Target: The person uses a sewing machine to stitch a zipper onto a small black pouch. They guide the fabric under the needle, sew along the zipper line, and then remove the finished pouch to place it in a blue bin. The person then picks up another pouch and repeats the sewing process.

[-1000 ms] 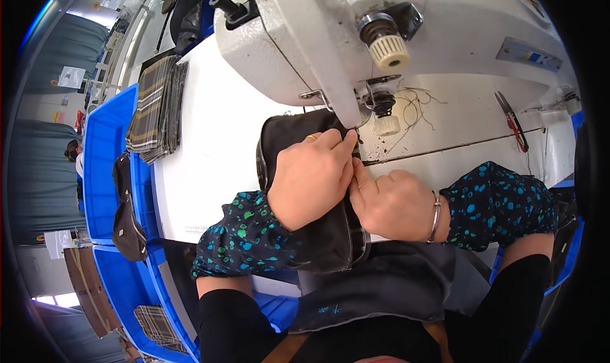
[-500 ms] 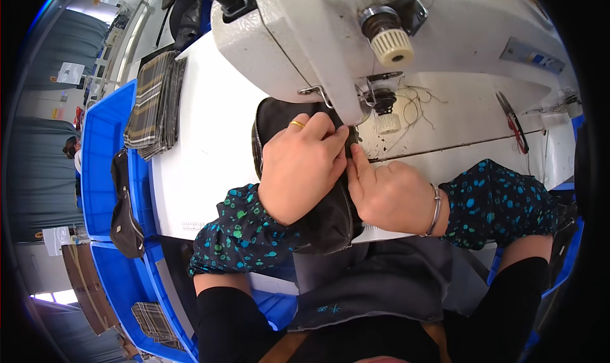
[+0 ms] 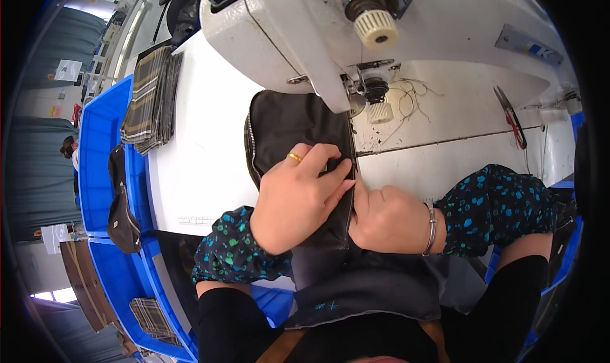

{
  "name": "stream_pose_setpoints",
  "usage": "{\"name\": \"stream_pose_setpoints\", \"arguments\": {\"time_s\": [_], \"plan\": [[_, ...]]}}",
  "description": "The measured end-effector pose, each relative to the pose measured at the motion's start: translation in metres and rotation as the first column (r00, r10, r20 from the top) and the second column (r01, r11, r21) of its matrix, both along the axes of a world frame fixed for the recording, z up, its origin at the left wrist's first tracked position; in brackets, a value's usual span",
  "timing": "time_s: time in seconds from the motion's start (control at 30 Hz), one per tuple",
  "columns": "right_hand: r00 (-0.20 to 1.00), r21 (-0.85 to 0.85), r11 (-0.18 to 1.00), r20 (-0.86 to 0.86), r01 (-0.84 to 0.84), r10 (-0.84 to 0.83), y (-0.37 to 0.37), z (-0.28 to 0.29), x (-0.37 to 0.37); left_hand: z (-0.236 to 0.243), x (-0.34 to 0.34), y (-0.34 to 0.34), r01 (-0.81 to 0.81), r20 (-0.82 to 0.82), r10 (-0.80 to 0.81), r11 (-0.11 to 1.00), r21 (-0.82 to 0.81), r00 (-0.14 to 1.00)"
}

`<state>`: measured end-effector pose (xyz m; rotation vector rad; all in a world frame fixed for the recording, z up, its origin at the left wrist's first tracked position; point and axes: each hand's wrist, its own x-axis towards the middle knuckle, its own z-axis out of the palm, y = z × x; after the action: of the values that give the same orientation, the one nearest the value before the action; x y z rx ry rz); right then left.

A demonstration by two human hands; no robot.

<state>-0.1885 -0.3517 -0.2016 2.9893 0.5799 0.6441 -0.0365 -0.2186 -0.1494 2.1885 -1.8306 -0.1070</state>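
A black fabric pouch piece [image 3: 286, 118] with a zipper along its left side lies beneath the head of a white sewing machine [image 3: 292, 39]. Its far right edge runs by the machine's needle area, where the needle itself is hidden. My left hand [image 3: 298, 194], wearing a gold ring, lies on top of the pouch piece, thumb and fingers pinched together at the right edge. Against that same edge, a little nearer to me, my right hand [image 3: 387, 217] grips the fabric with curled fingers. The fingertips of both hands nearly meet there.
Dark-handled scissors [image 3: 511, 118] and loose thread [image 3: 413, 99] lie right of the needle area. A stack of plaid fabric pieces [image 3: 149, 99] stands at the table's left. Blue bins [image 3: 95, 166] line the left side, one with black fabric [image 3: 121, 204] over its edge.
Both hands have slid nearer to me along the right edge of the pouch piece. More of its far part now shows, and the view has shifted slightly.
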Motion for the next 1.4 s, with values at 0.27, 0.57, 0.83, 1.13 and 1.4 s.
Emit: {"name": "stream_pose_setpoints", "arguments": {"time_s": [0.27, 0.57, 0.83, 1.13, 1.4], "plan": [[1.000, -0.067, 0.998, 0.014, -0.021, 0.022, 0.006, 0.009, -0.010, -0.020, -0.006, 0.011, 0.088, 0.135, -0.076, 0.993, -0.081, 0.988], [0.998, -0.072, 0.997, 0.035, -0.040, 0.043, 0.007, 0.008, -0.012, -0.019, -0.015, 0.012, 0.068, 0.240, -0.061, 0.997, -0.023, 0.969], [0.995, -0.138, 0.990, 0.098, 0.041, -0.028, -0.005, 0.004, 0.004, -0.021, 0.003, 0.000, 0.049, 0.277, -0.028, 0.996, -0.071, 0.960], [0.988, -0.089, 0.993, 0.137, 0.083, -0.070, -0.023, -0.008, 0.030, -0.023, 0.035, -0.024, 0.047, 0.281, -0.006, 0.989, -0.142, 0.960], [0.989, -0.039, 0.992, 0.095, 0.117, -0.113, -0.040, -0.008, 0.044, -0.030, 0.060, -0.029, 0.078, 0.208, -0.022, 0.960, -0.267, 0.978]]}}
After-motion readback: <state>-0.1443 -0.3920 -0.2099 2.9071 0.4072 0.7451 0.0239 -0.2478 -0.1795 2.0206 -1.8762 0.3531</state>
